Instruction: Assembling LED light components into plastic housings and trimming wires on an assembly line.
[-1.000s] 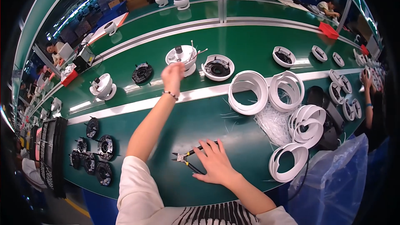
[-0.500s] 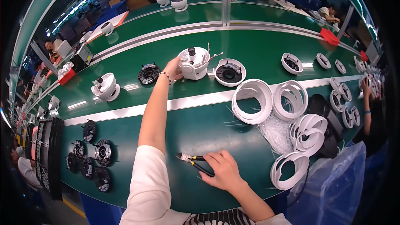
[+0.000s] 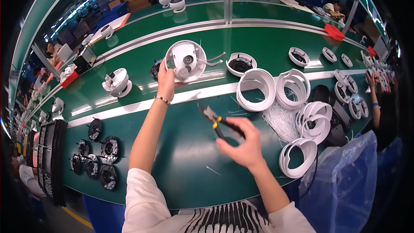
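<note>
Our left hand pinches one smooth, white, bowl-shaped housing by its edge, tilted toward us over the glossy green bench; our right hand clasps one pair of metal-bladed cutters; six black discs, apparently, lie at left

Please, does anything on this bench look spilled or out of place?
Yes: thin white strips lie in a loose heap among the white rings, and one stray strip lies alone near the right hand. They look like scattered scrap.
</note>
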A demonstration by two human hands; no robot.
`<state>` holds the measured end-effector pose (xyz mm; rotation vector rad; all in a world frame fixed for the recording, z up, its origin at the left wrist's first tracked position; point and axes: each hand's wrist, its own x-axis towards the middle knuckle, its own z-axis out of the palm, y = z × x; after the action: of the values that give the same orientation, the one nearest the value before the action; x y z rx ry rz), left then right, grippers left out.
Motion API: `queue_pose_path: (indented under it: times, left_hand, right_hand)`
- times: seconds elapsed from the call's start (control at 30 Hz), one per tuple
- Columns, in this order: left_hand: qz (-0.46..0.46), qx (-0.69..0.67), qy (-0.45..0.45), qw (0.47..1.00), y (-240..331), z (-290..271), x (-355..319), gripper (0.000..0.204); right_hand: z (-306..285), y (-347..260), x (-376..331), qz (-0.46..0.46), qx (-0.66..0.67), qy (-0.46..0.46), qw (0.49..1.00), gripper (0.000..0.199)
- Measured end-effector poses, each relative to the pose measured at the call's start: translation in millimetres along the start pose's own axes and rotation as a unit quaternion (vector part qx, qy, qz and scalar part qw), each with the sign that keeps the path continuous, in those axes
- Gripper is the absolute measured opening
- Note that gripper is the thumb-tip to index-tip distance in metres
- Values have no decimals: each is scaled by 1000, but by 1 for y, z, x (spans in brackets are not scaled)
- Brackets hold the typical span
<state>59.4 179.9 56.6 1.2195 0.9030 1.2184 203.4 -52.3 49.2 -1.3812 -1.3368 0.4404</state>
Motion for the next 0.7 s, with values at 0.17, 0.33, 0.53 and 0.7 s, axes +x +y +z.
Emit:
queue_pose_path:
  times: [0.17,0.33,0.53,0.7]
  left_hand:
    - [38,21,-21,999,18,1,-64,53]
    - [64,29,-19,997,32,4,-107,53]
    - [117,14,-26,993,32,15,-122,55]
    - [162,0,-48,986,29,21,-127,58]
  right_hand:
    - [7,0,23,-39,-95,98,990,43]
    - [16,6,27,-88,-121,149,977,43]
    - [8,0,24,-71,-131,170,974,43]
    - [9,3,28,-69,-120,166,976,43]
